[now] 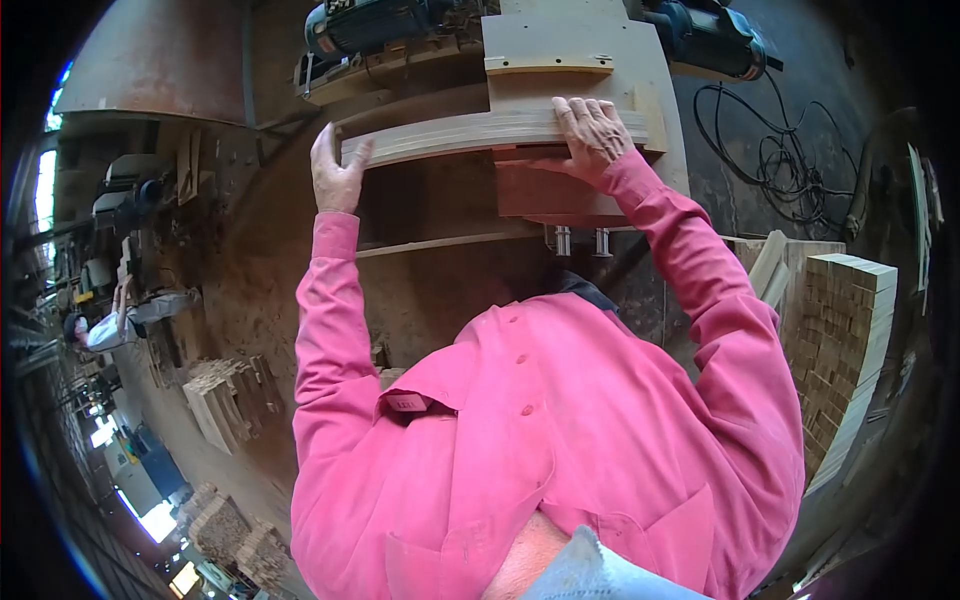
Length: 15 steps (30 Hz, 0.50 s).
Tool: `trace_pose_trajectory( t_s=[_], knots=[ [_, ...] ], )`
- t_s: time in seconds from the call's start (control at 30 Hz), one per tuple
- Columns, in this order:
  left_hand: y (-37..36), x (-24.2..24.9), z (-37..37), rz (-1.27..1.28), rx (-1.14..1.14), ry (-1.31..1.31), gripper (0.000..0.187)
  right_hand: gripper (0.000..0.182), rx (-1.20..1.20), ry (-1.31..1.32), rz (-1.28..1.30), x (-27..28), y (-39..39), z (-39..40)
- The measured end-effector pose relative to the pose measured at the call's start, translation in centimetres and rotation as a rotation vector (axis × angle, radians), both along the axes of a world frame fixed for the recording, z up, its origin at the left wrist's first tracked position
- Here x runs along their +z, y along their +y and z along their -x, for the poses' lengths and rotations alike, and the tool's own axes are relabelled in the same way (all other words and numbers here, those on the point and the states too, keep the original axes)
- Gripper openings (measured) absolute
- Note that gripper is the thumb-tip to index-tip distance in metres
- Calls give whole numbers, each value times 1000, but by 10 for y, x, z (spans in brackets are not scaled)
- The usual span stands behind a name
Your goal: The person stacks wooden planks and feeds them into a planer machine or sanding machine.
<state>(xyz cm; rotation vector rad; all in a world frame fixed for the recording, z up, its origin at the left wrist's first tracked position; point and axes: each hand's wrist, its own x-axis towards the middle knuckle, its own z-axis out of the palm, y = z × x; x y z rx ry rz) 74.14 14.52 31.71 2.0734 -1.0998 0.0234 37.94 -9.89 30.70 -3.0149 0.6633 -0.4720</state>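
A long bundle of pale wooden strips (450,137) lies across the light machine table (570,35), its left part sticking out past the table's edge. My left hand (340,172) is at the bundle's left end, thumb on the near side and fingers round the end. Near the right end, my right hand (592,132) grips the strips, with its fingers over the top and its thumb along the near side. A wooden block (652,118) stands by the bundle's right end. Beyond the strips, a wooden bar (550,65) is fixed to the table.
Blue motors (375,25) (708,40) flank the table. Coiled cable (790,150) lies at the right. Stacked wood pieces (845,340) stand at the lower right, with more stacks (232,400) at the left. A person (125,318) is at the far left.
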Motion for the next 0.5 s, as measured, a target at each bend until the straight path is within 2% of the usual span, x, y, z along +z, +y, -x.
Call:
trace_pose_trajectory(
  t_s=[0.03,0.1,0.13,0.2,0.27,0.33,0.37,0.5],
  knots=[
    [-6,21,14,3,1,11,84,103,-12,24,1,3,1,0],
    [-17,48,38,-235,-312,-512,89,104,-20,60,7,6,3,2],
    [-23,43,45,-230,-311,-505,89,104,-20,59,5,7,4,2],
    [-41,33,47,-396,-457,-554,92,103,-23,58,13,10,3,-1],
    [-53,15,44,-326,-502,-606,85,102,-20,73,45,8,3,-1],
    [-65,2,41,-447,-564,-404,75,102,-27,85,56,6,1,-2],
    [-66,0,43,-272,-575,-480,65,102,-26,89,63,5,1,-1],
    [-75,8,44,-369,-577,-532,61,103,-19,121,47,5,-8,-3]
  ],
)
